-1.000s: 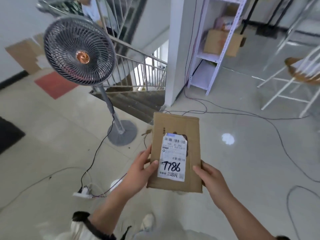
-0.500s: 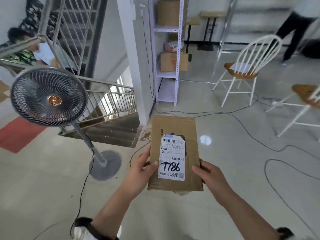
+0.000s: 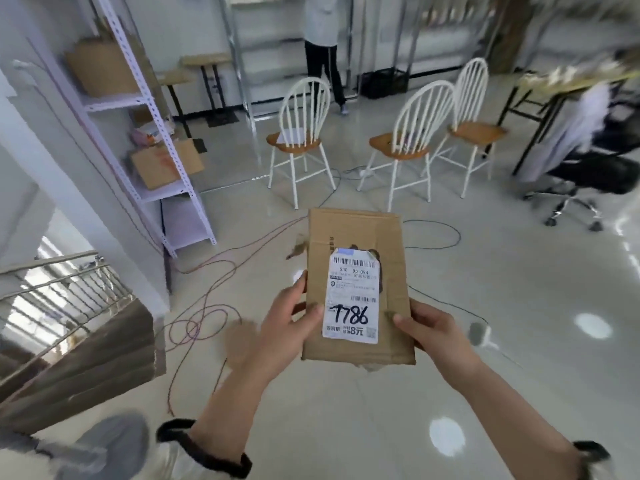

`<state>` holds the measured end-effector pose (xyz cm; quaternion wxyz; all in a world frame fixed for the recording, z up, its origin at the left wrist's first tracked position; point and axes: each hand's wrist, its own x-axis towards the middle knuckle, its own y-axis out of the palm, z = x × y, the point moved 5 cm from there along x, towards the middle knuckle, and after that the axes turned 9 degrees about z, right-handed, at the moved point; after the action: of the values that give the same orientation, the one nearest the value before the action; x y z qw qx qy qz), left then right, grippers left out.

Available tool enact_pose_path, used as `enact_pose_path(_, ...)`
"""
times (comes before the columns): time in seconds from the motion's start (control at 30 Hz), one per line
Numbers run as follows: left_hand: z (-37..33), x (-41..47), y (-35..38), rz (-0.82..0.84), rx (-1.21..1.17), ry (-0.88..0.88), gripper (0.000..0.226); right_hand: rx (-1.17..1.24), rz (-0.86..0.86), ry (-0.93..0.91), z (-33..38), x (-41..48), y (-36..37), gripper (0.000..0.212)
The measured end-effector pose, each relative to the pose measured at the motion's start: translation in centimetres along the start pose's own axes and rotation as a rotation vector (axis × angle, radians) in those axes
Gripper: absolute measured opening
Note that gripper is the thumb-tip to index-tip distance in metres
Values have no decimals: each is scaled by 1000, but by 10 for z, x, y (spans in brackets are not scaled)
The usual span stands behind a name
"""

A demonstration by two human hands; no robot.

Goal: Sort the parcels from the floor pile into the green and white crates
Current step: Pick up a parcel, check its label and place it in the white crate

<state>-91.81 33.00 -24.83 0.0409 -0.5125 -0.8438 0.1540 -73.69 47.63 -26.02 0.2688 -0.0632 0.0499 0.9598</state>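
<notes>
A flat brown cardboard parcel [image 3: 358,237] is held out in front of me, above the floor. It carries a white shipping label [image 3: 351,299] with "7786" handwritten in black. My left hand [image 3: 289,323] grips the parcel's left edge, thumb on top near the label. My right hand [image 3: 427,323] grips the right edge, thumb on the face of the parcel. No green or white crate and no floor pile are in view.
Three white spindle chairs [image 3: 408,140] stand ahead. A white metal shelf [image 3: 145,140] with cardboard boxes stands at left, beside a stair railing [image 3: 59,299]. Cables [image 3: 207,306] trail across the glossy floor. A person [image 3: 323,46] stands at the back; an office chair [image 3: 588,181] sits right.
My view has swung to the right: the standing fan left the frame and the chairs and table came in. Both hands keep the same hold on the parcel.
</notes>
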Motion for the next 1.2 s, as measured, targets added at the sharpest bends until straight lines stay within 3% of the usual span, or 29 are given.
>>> enact_pose_path(0.27,-87,34,197,386,-31,171,55,56,-417,-73,4,-162,-144,30)
enact_pose_path(0.53,-169,-23,451,927,-74,303,55,118,-1001,-104,-17,-405,-239,28)
enact_pose_path(0.87,-233,-160,656,1603,-22,406,47,257,-1663,-198,-45,-614,-212,40)
enact_pose_path(1.2,-238,-317,751,2177,95,585,64,372,-2265,-172,-68,-710,-106,24)
